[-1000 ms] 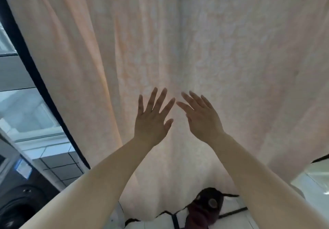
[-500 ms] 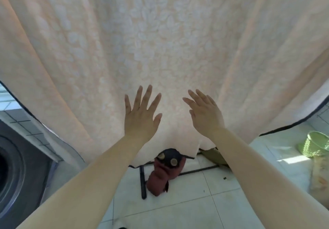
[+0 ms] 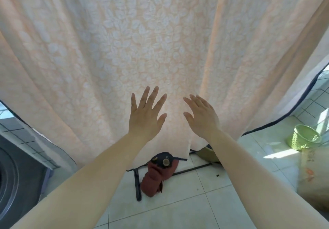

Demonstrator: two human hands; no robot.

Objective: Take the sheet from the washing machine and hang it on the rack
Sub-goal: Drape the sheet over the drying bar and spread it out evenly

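A pale peach sheet (image 3: 142, 41) with a white leaf pattern and a dark trimmed edge hangs in long folds and fills most of the view. Its top and the rack's upper bars are out of frame. My left hand (image 3: 145, 116) is raised with fingers spread flat toward the cloth's lower middle. Beside it, my right hand (image 3: 202, 116) is also flat with straight fingers. Neither hand holds anything. The rack's black foot bars (image 3: 138, 184) show on the floor under the sheet's hem. The dark washing machine (image 3: 16, 175) is at the lower left.
A dark red cloth bundle (image 3: 156, 177) lies on the white tiled floor by the rack's foot. A green woven basket (image 3: 302, 137) stands at the right, with a beige sack (image 3: 313, 177) nearer to me. An olive object (image 3: 206, 154) sits behind my right forearm.
The view has tilted down, so more floor, the basket and the washing machine show. Both flat hands have slid lower along the sheet and drawn slightly apart.
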